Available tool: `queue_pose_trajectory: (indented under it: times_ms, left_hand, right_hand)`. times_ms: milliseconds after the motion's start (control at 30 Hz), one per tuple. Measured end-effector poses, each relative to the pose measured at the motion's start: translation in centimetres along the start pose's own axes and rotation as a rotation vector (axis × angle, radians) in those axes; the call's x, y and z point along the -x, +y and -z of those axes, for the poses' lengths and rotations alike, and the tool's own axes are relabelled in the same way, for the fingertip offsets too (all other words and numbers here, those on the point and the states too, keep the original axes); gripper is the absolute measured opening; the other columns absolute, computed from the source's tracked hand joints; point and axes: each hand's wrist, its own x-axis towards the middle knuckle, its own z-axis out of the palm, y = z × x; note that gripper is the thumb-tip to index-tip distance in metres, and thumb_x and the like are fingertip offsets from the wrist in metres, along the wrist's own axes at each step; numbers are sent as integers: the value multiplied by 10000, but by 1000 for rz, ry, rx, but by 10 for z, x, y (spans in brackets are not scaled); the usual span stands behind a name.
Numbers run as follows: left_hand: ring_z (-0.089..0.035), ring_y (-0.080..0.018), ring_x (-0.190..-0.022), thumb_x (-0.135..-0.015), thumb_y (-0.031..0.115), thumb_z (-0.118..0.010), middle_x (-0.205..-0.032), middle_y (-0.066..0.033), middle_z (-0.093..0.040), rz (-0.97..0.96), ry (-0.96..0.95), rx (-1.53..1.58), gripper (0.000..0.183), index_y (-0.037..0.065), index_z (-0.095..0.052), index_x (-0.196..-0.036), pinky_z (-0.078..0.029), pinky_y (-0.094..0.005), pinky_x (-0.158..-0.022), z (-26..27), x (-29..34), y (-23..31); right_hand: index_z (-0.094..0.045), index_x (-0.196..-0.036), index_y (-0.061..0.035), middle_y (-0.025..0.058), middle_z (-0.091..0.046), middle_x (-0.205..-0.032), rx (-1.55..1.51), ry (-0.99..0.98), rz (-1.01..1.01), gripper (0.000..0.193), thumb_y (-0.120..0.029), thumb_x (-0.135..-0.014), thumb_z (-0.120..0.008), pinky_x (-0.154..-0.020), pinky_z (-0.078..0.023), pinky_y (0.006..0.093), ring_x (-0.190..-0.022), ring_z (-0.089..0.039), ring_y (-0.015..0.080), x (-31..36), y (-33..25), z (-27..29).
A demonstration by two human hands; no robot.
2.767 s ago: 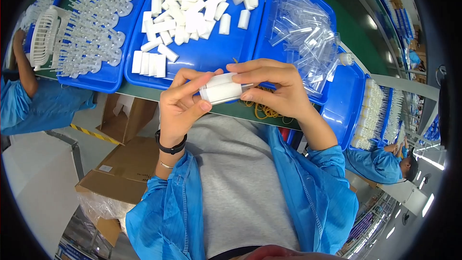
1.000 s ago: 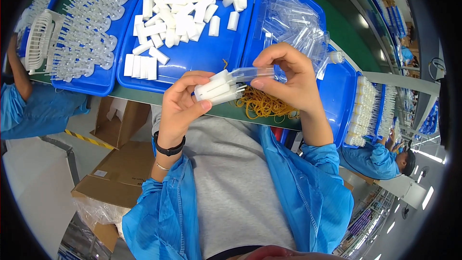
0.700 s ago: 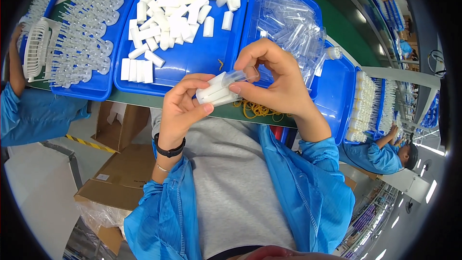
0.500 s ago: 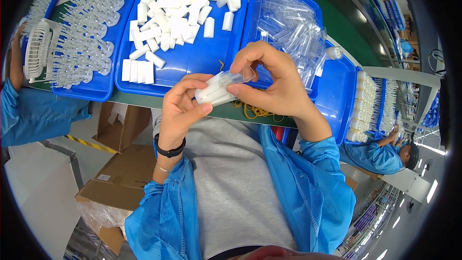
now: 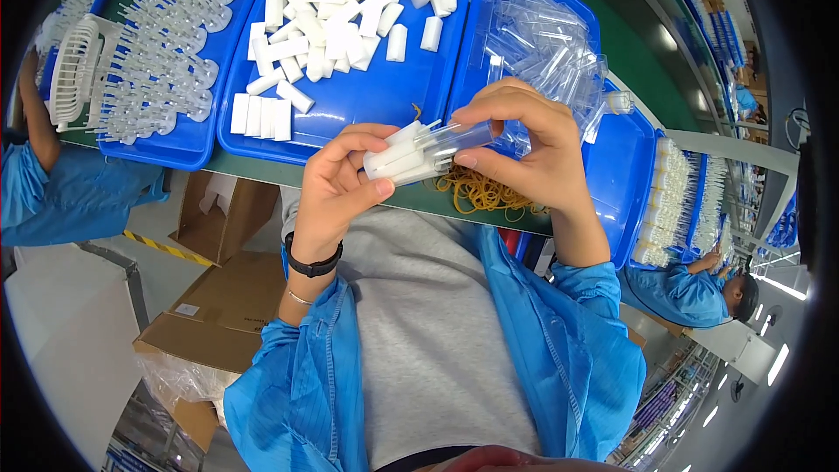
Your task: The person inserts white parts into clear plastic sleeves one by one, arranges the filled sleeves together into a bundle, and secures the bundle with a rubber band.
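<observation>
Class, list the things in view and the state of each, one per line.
Left hand, gripping a cluster of white blocks
Right hand, pinching a clear tube
White blocks in the tray, mostly heaped, some lined up
Clear plastic pieces, heaped
Yellow rubber bands, tangled in a pile
Cardboard box with plastic film, open
Black wristband, fastened
</observation>
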Motion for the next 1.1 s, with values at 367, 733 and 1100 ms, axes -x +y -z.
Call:
queue_pose_trajectory:
  times_ms: [367, 733, 1100]
  left_hand:
    - [-552, -213, -1049, -730, -63, -661, -1135, -132, -507, -96, 41, -203, 297, -21, -546, -1001, -501, -303, -852, -10, -3, 3]
    - [-595, -190, -961, -708, -45, -694, -1100, -128, -523, -216, 125, -482, 277, -17, -575, -957, -511, -274, -789, -16, -3, 7]
    - [-599, -164, -910, -715, -22, -696, -1068, -120, -552, -211, 140, -531, 241, -8, -607, -938, -500, -248, -756, -17, -1, 10]
  right_hand:
    - [-679, -822, -51, 46, -661, -784, 37, 47, 103, 265, -91, -591, -802, -626, -485, 271, -738, -607, 174, 2, 2, -7]
    - [-671, -802, -53, 42, -666, -791, 22, 40, 169, 254, -114, -597, -807, -637, -492, 285, -752, -613, 188, 3, 2, -11]
    - [-673, -796, -55, 42, -669, -798, 50, 30, 166, 252, -114, -589, -804, -658, -495, 294, -776, -617, 196, 3, 2, -12]
